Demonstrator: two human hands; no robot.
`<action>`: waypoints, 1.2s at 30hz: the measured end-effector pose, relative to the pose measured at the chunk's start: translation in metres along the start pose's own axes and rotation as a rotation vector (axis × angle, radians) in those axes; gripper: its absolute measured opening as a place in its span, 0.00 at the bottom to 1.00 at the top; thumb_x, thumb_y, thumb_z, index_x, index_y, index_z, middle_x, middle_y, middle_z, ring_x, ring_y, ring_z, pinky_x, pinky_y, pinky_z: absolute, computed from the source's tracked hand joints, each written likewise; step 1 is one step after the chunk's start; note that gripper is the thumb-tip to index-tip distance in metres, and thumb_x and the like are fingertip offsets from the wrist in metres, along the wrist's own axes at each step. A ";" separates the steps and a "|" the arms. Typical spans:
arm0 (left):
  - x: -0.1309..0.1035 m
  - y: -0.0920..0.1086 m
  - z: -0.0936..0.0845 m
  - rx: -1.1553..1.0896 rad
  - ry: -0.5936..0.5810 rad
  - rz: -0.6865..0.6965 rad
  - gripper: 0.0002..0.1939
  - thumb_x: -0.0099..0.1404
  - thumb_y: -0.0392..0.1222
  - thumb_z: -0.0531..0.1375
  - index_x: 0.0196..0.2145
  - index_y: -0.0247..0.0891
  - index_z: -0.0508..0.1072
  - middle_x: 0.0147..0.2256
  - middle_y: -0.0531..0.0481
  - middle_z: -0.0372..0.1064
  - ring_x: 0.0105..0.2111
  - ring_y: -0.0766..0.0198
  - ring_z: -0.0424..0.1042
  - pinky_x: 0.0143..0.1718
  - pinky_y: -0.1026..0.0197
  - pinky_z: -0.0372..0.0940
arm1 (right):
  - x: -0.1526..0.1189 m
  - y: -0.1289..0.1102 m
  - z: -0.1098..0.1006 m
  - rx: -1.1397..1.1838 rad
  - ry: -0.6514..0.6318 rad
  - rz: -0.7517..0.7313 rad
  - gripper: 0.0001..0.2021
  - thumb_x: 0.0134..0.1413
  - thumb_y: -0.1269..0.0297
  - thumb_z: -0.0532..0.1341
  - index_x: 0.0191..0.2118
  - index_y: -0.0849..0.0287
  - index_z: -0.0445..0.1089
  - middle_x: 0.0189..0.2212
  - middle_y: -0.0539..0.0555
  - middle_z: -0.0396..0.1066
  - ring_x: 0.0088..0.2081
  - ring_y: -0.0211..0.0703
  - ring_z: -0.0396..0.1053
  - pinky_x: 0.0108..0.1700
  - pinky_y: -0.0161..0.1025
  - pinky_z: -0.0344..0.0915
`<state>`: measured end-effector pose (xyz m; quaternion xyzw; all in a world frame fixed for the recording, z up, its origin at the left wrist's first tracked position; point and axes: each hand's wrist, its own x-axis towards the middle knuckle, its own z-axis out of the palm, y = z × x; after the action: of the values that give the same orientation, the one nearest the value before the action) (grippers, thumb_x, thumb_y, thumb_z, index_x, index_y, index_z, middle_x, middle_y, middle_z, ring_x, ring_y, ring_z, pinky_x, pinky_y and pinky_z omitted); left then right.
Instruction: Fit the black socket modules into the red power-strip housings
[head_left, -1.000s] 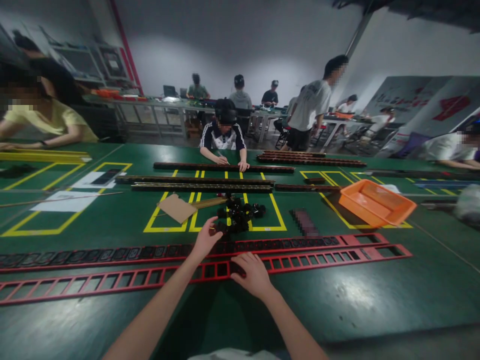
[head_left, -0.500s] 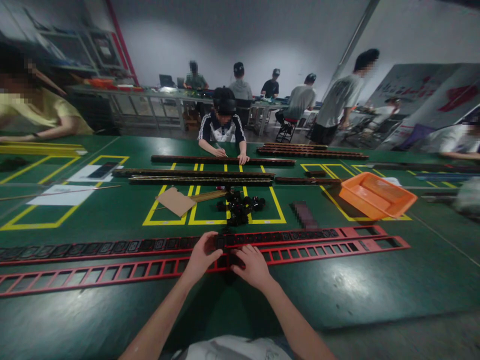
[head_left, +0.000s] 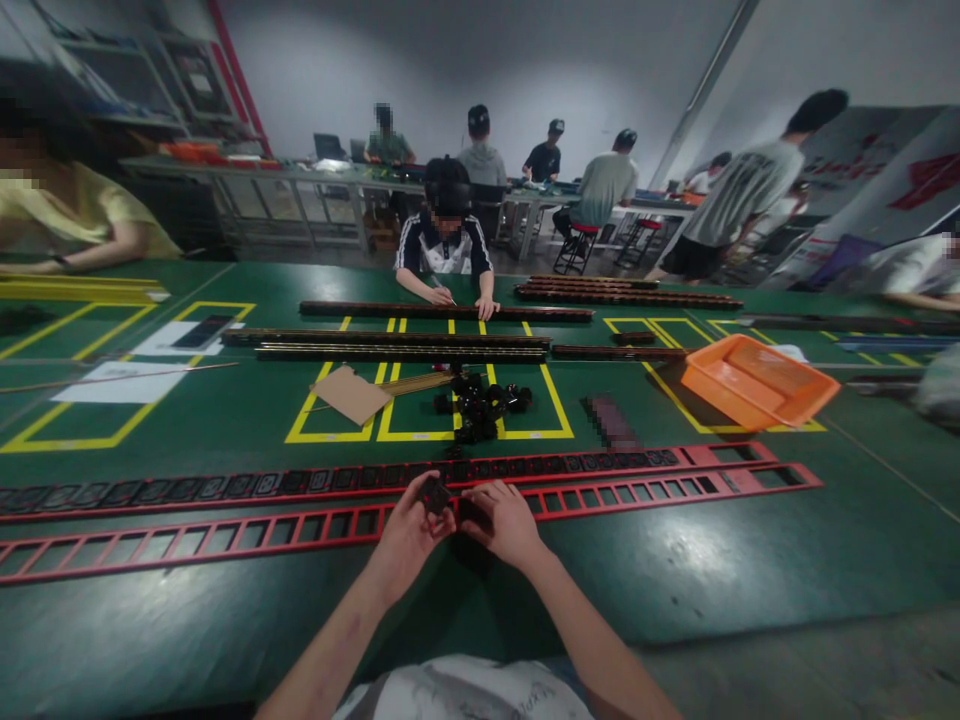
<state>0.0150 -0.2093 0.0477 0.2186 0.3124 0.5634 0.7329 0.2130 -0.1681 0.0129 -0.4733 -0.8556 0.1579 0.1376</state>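
Observation:
My left hand [head_left: 411,530] grips a small black square socket-like part [head_left: 435,494] between thumb and fingers, tilted up above the near red strip. Close beside it, my right hand [head_left: 504,524] is curled over the same strip, with something dark under its fingers that I cannot make out. The near red strip [head_left: 225,540] is ladder-like, with open rectangular slots. Just behind it lies a second red strip [head_left: 720,456], filled along much of its length with black square socket parts [head_left: 266,484]. A pile of loose black parts [head_left: 480,405] lies beyond.
An orange bin [head_left: 761,385] rests tilted at the right. Brown cardboard [head_left: 351,394] lies left of the loose parts. Long dark rails [head_left: 405,347] run across the green table [head_left: 660,570]. Opposite, a co-worker [head_left: 444,245] works on another rail; a person [head_left: 82,215] leans in at left.
My left hand has drawn back from the far strip and turned, lifting the black part up. My right hand stays nearly in place. A person in the back right has moved rightward.

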 end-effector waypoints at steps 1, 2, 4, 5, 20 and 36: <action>0.001 -0.001 -0.002 0.057 0.000 0.021 0.31 0.54 0.50 0.69 0.53 0.45 0.64 0.34 0.52 0.70 0.34 0.63 0.73 0.42 0.54 0.68 | 0.000 0.000 -0.001 -0.002 -0.003 -0.005 0.21 0.58 0.53 0.63 0.55 0.51 0.67 0.49 0.54 0.71 0.50 0.50 0.64 0.52 0.45 0.57; 0.003 -0.003 -0.006 0.131 -0.003 0.039 0.32 0.53 0.50 0.70 0.52 0.46 0.64 0.35 0.52 0.70 0.34 0.62 0.73 0.42 0.54 0.69 | 0.000 -0.001 -0.002 -0.003 -0.006 -0.009 0.21 0.59 0.52 0.62 0.55 0.51 0.67 0.49 0.54 0.71 0.50 0.50 0.64 0.51 0.45 0.57; 0.007 -0.006 -0.015 0.313 -0.027 0.067 0.32 0.50 0.51 0.70 0.49 0.45 0.62 0.35 0.52 0.70 0.33 0.61 0.74 0.41 0.53 0.69 | -0.001 -0.002 -0.004 0.005 -0.010 -0.017 0.21 0.60 0.51 0.61 0.56 0.51 0.66 0.49 0.55 0.71 0.51 0.50 0.64 0.51 0.45 0.57; 0.009 -0.007 -0.020 0.410 -0.042 0.079 0.32 0.50 0.52 0.70 0.47 0.45 0.61 0.35 0.52 0.70 0.33 0.61 0.74 0.40 0.53 0.70 | -0.001 -0.002 -0.005 0.011 -0.011 -0.018 0.20 0.60 0.52 0.61 0.56 0.51 0.66 0.50 0.55 0.71 0.51 0.50 0.64 0.51 0.46 0.57; 0.031 -0.009 -0.049 1.415 -0.081 0.497 0.21 0.55 0.45 0.67 0.47 0.43 0.70 0.46 0.47 0.70 0.47 0.55 0.69 0.48 0.52 0.67 | -0.001 -0.002 0.001 0.010 0.035 0.012 0.20 0.55 0.57 0.66 0.53 0.51 0.68 0.48 0.53 0.71 0.50 0.48 0.64 0.52 0.45 0.58; 0.040 -0.018 -0.056 1.457 -0.174 0.529 0.21 0.54 0.42 0.69 0.45 0.42 0.70 0.43 0.46 0.70 0.46 0.53 0.68 0.48 0.48 0.66 | -0.001 -0.003 0.002 -0.011 0.029 0.024 0.19 0.58 0.55 0.63 0.54 0.50 0.68 0.49 0.53 0.71 0.51 0.49 0.64 0.54 0.47 0.57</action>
<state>-0.0053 -0.1775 -0.0129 0.7554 0.4827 0.3531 0.2678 0.2102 -0.1704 0.0124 -0.4866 -0.8486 0.1478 0.1456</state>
